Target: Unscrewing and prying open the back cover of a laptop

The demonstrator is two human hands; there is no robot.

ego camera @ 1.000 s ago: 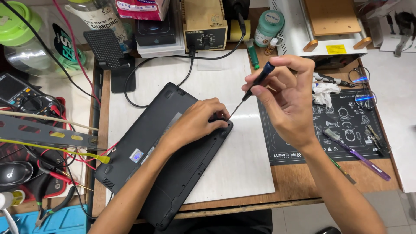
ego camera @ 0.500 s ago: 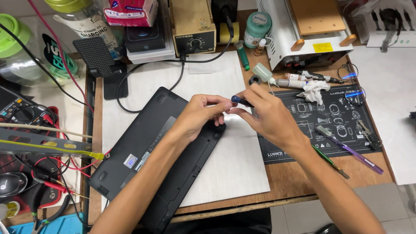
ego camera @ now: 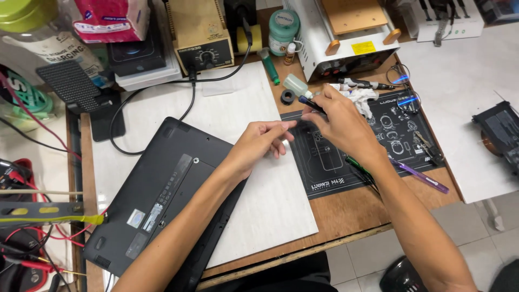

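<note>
A black laptop (ego camera: pixel 162 200) lies upside down on a white sheet (ego camera: pixel 270 200) that covers the wooden bench. My left hand (ego camera: pixel 259 143) hovers just past the laptop's right edge, fingers pinched together; whether something tiny sits between them I cannot tell. My right hand (ego camera: pixel 340 121) is over the black work mat (ego camera: pixel 346 167) and holds a dark screwdriver (ego camera: pixel 311 105) whose tip points up and left. The two hands are close but apart.
A tan soldering station (ego camera: pixel 200 35) and a white machine (ego camera: pixel 340 38) stand at the back. Small bottles (ego camera: pixel 294 86), a purple tool (ego camera: pixel 419 176) and loose parts lie around the mat. Cables and clutter fill the left side. A dark part (ego camera: pixel 500 132) rests on the right table.
Both hands have moved right, off the laptop toward the black mat. The screwdriver went from the laptop's edge to above the mat's top left corner.
</note>
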